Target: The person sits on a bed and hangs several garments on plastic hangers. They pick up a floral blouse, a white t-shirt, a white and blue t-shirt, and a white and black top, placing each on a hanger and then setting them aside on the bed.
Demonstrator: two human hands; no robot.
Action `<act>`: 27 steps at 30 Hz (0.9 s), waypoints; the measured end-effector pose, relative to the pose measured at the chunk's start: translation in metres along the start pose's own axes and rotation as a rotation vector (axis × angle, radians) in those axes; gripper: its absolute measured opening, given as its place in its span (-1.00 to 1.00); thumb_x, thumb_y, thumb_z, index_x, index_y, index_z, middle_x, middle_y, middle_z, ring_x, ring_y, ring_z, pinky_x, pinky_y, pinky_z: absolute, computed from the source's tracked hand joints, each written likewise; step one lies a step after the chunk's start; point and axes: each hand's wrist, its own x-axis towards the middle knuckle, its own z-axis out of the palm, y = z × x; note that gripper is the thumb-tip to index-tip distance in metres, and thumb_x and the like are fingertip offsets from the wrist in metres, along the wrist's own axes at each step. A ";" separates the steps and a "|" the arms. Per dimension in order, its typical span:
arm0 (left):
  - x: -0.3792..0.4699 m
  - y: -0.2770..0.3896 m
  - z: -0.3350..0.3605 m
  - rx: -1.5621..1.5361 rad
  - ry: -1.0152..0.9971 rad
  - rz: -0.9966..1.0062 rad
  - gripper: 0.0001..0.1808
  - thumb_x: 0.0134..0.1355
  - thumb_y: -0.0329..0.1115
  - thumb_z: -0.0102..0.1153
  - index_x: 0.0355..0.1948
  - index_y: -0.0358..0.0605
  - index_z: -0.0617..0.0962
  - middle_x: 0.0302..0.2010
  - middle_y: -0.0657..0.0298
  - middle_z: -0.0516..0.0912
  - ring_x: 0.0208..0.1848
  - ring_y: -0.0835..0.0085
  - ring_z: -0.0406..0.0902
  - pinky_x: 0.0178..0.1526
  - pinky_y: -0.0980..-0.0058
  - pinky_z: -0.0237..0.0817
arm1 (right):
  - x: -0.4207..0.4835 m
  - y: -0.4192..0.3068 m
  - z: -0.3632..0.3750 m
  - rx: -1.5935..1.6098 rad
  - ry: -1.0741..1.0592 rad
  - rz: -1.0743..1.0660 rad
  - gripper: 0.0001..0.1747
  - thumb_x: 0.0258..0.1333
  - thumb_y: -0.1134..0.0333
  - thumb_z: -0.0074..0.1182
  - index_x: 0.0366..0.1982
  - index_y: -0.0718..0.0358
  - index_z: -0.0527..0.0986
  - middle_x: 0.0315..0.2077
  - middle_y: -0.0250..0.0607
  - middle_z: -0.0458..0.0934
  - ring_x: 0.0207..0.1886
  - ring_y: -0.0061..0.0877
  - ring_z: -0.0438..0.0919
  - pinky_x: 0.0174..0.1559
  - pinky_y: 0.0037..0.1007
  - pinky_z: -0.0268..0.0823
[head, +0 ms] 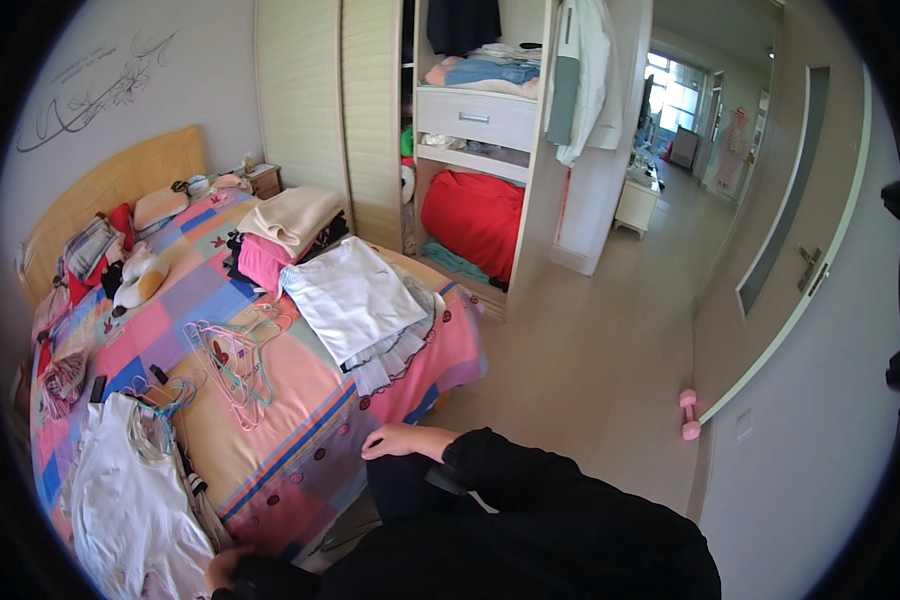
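My right hand [394, 441] hangs near the bed's edge, its fingers loosely curled, and nothing shows in it. At the bottom, my left hand [225, 568] is beside the white sleeveless garment [124, 487]; its fingers are partly hidden, so its hold is unclear. That garment lies on the near left corner of the bed, with blue hangers [180, 394] at its neck. Pink and green wire hangers [232, 360] lie in a heap mid-bed. A white shirt [356, 296] is spread over a ruffled tulle garment [394, 360] near the foot edge. Folded clothes are stacked behind it, a cream one [292, 217] on top.
The patchwork bedspread [285, 442] hangs over the bed's side. An open wardrobe [476, 124] holds folded clothes and a red bundle [472, 221]. A door [787, 202] stands open at right, with a pink dumbbell [688, 414] at its foot. Pillows lie by the headboard [120, 180].
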 end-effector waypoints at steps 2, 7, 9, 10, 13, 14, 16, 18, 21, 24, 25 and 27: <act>-0.005 0.008 0.001 -0.030 0.005 -0.064 -0.79 0.16 -0.18 0.24 -0.34 -0.10 0.68 -0.42 0.24 0.65 -0.36 0.37 0.55 -0.23 0.43 0.37 | 0.011 0.006 0.001 0.003 -0.038 0.001 -0.45 0.13 -0.14 0.16 -0.06 0.15 0.63 -0.10 -0.17 0.67 0.02 -0.30 0.59 0.09 -0.34 0.37; -0.018 0.028 0.001 -0.076 0.030 -0.322 -0.84 0.19 -0.19 0.21 -0.37 -0.03 0.66 -0.49 0.28 0.60 -0.42 0.38 0.50 -0.32 0.45 0.34 | 0.032 0.014 0.003 0.034 -0.121 0.066 -0.39 0.09 -0.15 0.18 -0.04 0.21 0.62 -0.05 -0.15 0.65 0.05 -0.31 0.57 0.11 -0.32 0.34; -0.021 0.032 0.001 -0.069 0.035 -0.419 -0.86 0.20 -0.20 0.20 -0.38 0.00 0.65 -0.52 0.30 0.58 -0.45 0.38 0.48 -0.35 0.46 0.33 | 0.035 0.012 0.000 -0.073 -0.139 0.116 -0.36 0.07 -0.16 0.14 -0.03 0.23 0.61 0.00 -0.08 0.62 0.08 -0.19 0.55 0.13 -0.25 0.32; -0.021 0.032 0.001 -0.065 0.044 -0.443 -0.86 0.20 -0.20 0.19 -0.38 0.01 0.65 -0.53 0.30 0.57 -0.46 0.38 0.47 -0.37 0.47 0.33 | 0.034 0.010 -0.001 -0.082 -0.138 0.132 -0.34 0.07 -0.17 0.13 -0.02 0.23 0.61 0.01 -0.07 0.61 0.09 -0.18 0.54 0.13 -0.24 0.31; -0.025 0.028 -0.001 -0.118 0.135 -0.442 -0.69 0.07 -0.03 0.39 -0.34 -0.02 0.67 -0.43 0.26 0.64 -0.38 0.35 0.53 -0.27 0.43 0.41 | 0.026 0.002 -0.007 -0.102 -0.142 0.199 -0.30 0.06 -0.20 0.11 0.01 0.23 0.60 0.04 -0.06 0.59 0.11 -0.15 0.53 0.14 -0.19 0.30; -0.027 0.027 -0.002 -0.143 0.095 -0.344 -0.71 0.09 -0.11 0.35 -0.30 -0.08 0.68 -0.39 0.23 0.67 -0.33 0.37 0.57 -0.20 0.44 0.41 | 0.020 0.001 -0.010 -0.067 -0.149 0.208 -0.29 0.05 -0.21 0.11 0.01 0.23 0.59 0.05 -0.06 0.59 0.11 -0.15 0.53 0.14 -0.18 0.30; -0.032 0.026 -0.006 -0.183 0.022 -0.155 -0.74 0.14 -0.26 0.26 -0.21 -0.20 0.70 -0.32 0.17 0.74 -0.24 0.41 0.64 -0.05 0.48 0.42 | 0.016 -0.008 -0.011 -0.082 -0.138 0.212 -0.27 0.03 -0.23 0.11 0.02 0.23 0.58 0.04 -0.05 0.59 0.12 -0.15 0.53 0.13 -0.18 0.30; -0.041 0.028 -0.007 0.032 0.013 -0.116 -0.71 0.21 -0.22 0.20 -0.12 -0.15 0.69 -0.22 0.18 0.74 -0.13 0.39 0.63 0.04 0.48 0.39 | 0.012 -0.016 -0.013 -0.092 -0.138 0.206 -0.30 0.06 -0.19 0.12 0.02 0.26 0.58 0.02 -0.09 0.60 0.10 -0.19 0.53 0.13 -0.21 0.29; -0.047 0.039 -0.009 0.166 -0.053 -0.182 -0.63 0.27 -0.14 0.10 -0.02 -0.11 0.66 -0.09 0.19 0.72 0.01 0.38 0.60 0.16 0.45 0.33 | 0.006 -0.024 -0.012 -0.149 -0.101 0.175 -0.34 0.09 -0.16 0.11 0.02 0.24 0.58 0.00 -0.13 0.61 0.10 -0.24 0.52 0.12 -0.25 0.29; -0.061 0.028 -0.011 0.379 -0.048 0.302 -0.57 0.29 -0.01 0.05 -0.05 -0.09 0.68 -0.06 0.17 0.71 0.06 0.35 0.58 0.20 0.41 0.28 | -0.004 -0.017 -0.010 -0.096 -0.056 0.056 -0.46 0.15 -0.03 0.07 -0.01 0.22 0.59 -0.07 -0.13 0.61 0.07 -0.23 0.51 0.13 -0.29 0.29; -0.061 0.023 -0.010 0.438 -0.028 0.365 -0.61 0.28 -0.09 0.05 0.00 -0.06 0.66 -0.01 0.17 0.69 0.07 0.36 0.58 0.21 0.42 0.28 | -0.012 -0.009 -0.009 -0.003 -0.038 -0.047 -0.54 0.18 0.06 0.04 -0.02 0.20 0.60 -0.10 -0.11 0.61 0.06 -0.21 0.51 0.13 -0.29 0.29; -0.064 0.009 -0.011 0.542 0.041 0.455 -0.62 0.28 -0.24 0.06 0.10 -0.01 0.61 0.07 0.17 0.66 0.10 0.36 0.58 0.23 0.44 0.28 | -0.015 0.004 -0.006 -0.060 0.018 -0.484 -0.66 0.24 0.35 -0.10 -0.03 0.16 0.60 -0.17 -0.12 0.58 0.02 -0.23 0.50 0.14 -0.32 0.27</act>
